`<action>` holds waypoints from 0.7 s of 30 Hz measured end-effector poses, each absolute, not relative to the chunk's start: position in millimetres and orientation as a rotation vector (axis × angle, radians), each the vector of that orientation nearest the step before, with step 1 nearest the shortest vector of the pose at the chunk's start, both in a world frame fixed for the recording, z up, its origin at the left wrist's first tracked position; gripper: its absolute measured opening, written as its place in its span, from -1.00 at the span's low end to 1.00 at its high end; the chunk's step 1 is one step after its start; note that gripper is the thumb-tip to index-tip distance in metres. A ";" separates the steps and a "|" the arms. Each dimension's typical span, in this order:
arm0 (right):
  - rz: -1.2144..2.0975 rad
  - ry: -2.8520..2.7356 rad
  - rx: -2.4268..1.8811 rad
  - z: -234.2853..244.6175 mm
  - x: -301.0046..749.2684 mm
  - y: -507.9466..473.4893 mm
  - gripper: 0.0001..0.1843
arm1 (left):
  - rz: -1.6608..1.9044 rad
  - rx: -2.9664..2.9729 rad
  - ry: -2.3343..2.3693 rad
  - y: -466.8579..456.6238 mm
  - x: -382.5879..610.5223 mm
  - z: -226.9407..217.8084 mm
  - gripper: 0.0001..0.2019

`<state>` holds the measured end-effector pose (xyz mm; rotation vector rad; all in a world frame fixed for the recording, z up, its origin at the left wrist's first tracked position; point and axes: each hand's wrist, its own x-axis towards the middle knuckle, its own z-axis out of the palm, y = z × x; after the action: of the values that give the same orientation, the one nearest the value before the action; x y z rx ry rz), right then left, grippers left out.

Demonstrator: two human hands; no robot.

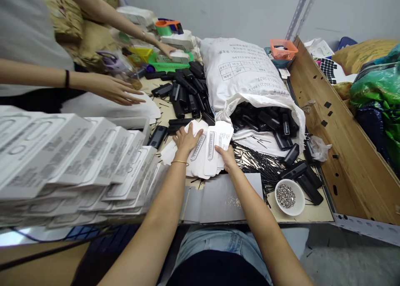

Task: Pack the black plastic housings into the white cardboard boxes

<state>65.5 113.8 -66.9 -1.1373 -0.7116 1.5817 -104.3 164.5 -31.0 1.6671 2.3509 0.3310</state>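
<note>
Between my hands lies a loose, fanned stack of flat white printed cards, each bearing a drawing of a long ribbed object; they may be flattened cartons. My left hand rests on the stack's left side with fingers spread. At the right edge, my right hand grips several cards, thumb on top and fingers hidden underneath. Just beyond, black plastic casings are heaped on the table. More casings spill from the mouth of a white woven sack. Thin black rods lie scattered right of my right hand.
Stacked white boxes crowd the left side. A bowl of small metal parts stands near the front right, by a wooden side board. Across the left, a co-worker's hand hovers; the other reaches a green tray.
</note>
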 end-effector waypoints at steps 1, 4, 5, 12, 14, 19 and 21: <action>1.552 -0.730 -1.148 -66.2 69.5 112.0 -0.52 | 0.324 1.670 2.345 163.6 -102.4 -30.7 -0.16; 1.506 -0.766 -1.211 -61.4 73.8 110.7 -0.51 | 0.299 1.708 2.323 162.2 -99.6 -30.4 -0.03; 1.508 -0.777 -1.228 -58.5 73.8 111.1 -0.51 | 0.291 1.716 2.318 162.5 -99.8 -30.6 -0.02; 1.660 -0.861 -0.961 -18.3 112.5 85.3 -0.46 | 0.327 1.764 2.327 168.3 -104.1 -31.8 0.02; 1.699 -0.914 -0.970 -8.8 141.8 65.1 -0.48 | 0.345 1.785 2.312 167.3 -104.3 -32.3 0.01; 1.579 -1.144 -1.409 -10.2 208.6 12.9 -0.40 | 0.324 1.794 2.306 163.2 -100.8 -28.6 -0.09; 1.429 -1.235 -1.662 -14.1 219.3 -2.1 -0.35 | 0.372 1.809 2.302 158.3 -91.8 -21.7 -0.14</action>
<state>219.3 -2.1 -14.1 -1.6622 -1.2350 1.4287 -91.8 158.3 -21.7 1.8094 2.3022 0.3715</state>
